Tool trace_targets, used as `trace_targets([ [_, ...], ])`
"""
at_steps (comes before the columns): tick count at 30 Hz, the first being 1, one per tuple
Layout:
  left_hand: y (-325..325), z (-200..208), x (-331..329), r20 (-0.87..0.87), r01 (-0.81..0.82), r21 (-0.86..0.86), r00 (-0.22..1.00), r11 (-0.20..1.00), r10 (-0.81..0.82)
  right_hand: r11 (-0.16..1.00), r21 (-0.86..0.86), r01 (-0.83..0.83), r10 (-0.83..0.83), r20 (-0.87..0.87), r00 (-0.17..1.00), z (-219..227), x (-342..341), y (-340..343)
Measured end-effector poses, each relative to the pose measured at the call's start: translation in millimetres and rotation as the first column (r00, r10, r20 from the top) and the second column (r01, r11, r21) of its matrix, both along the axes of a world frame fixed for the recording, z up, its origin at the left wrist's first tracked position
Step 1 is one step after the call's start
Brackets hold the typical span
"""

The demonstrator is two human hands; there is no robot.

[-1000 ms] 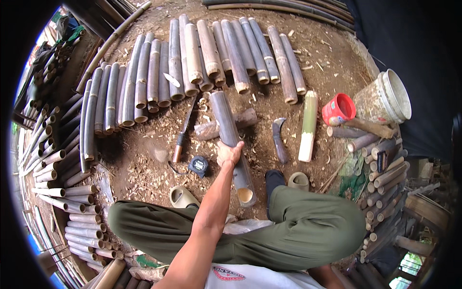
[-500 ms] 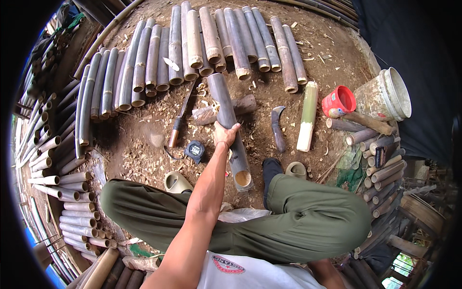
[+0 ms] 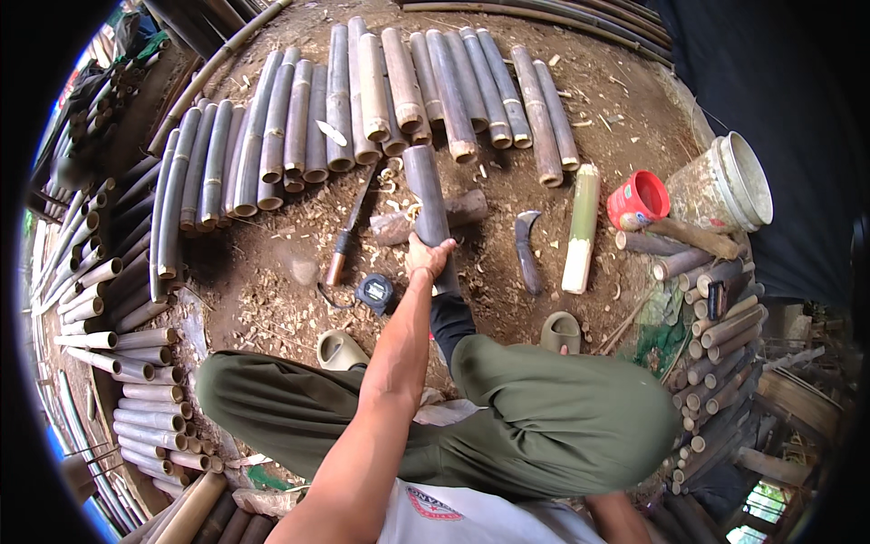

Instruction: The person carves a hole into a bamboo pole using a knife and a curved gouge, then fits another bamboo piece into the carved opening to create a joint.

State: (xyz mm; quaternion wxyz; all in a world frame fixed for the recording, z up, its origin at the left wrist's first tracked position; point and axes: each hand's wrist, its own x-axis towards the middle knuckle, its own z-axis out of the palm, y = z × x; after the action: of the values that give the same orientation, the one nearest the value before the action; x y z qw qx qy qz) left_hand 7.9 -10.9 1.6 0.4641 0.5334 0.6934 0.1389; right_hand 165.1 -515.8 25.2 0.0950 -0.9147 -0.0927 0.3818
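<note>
My left hand [image 3: 430, 257] is wrapped round a dark bamboo tube [image 3: 430, 199]. The tube points away from me and lies across a short log [image 3: 391, 228] on the ground. A dark cloth-covered lower leg [image 3: 450, 324] hides the tube's near end. To the left of the tube lies a long knife with a wooden handle [image 3: 336, 267]. A round black tape measure [image 3: 374, 291] is close to my left forearm. On the right are a curved blade with a dark handle [image 3: 527, 258] and a partly peeled green bamboo piece [image 3: 582, 227]. Of my right arm only some skin shows at the lower edge; that hand is not visible.
A row of cut bamboo tubes [image 3: 299, 118] lies beyond the log. More tubes are stacked at left [image 3: 149, 399] and right [image 3: 725, 335]. A red tub [image 3: 638, 201] and a whitish bucket [image 3: 716, 186] stand at right. Sandals [image 3: 340, 350] and wood shavings lie on the dirt.
The dark-clad lower leg has moved left, from beside the tube onto its near end. My left hand keeps its hold on the tube. The whole view has shifted slightly.
</note>
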Motion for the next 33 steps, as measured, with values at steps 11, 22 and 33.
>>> trace_targets([
  [11,23,23,-54,-0.258,0.104,0.432,0.966,0.896,0.013,0.878,-0.357,-0.319,0.388,0.138,0.911,83,14,159],
  [22,51,44,-179,-0.378,0.270,0.103,0.901,0.957,-0.214,0.609,0.757,-0.235,0.582,-0.226,0.781,47,-60,417],
  [33,-27,196,-93,0.322,0.366,0.326,0.824,0.872,-0.467,0.483,0.760,0.436,0.570,-0.650,0.503,146,-73,434],
])
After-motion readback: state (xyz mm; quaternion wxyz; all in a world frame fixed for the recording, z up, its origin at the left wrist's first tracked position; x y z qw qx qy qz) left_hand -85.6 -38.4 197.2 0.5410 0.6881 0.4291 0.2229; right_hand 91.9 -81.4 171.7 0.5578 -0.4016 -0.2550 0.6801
